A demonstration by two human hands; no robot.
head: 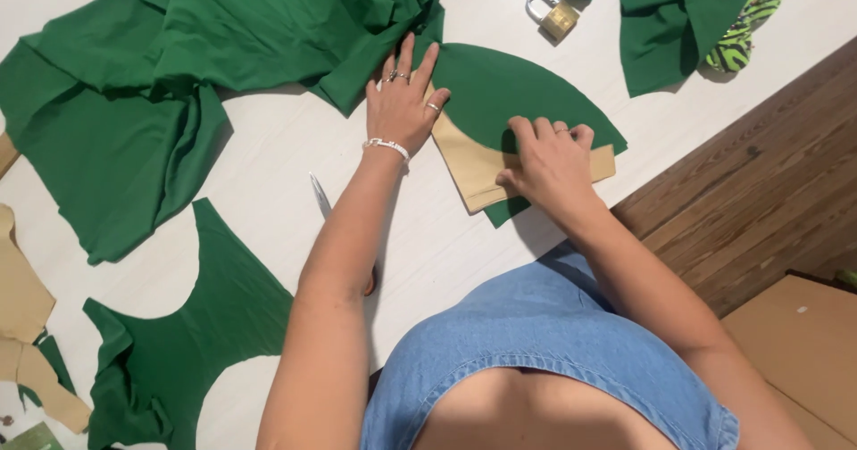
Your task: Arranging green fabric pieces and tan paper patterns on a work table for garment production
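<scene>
A curved piece of green fabric (509, 93) lies over a tan paper pattern (478, 169) on the white table (268, 146). My left hand (403, 102) rests flat, fingers spread, on the left edge of that green piece and the pattern. Fingers bent, my right hand (546, 160) presses down on the lower right of the green piece where it meets the tan pattern. Scissors (320, 195) lie on the table under my left forearm, mostly hidden.
A large heap of green fabric (178, 48) covers the table's far left. A cut green scrap (192, 343) lies near left, tan pieces (22, 307) at the left edge. A brass padlock (555, 14), more green cloth (678, 21), wooden floor (759, 200) and cardboard (803, 343) lie right.
</scene>
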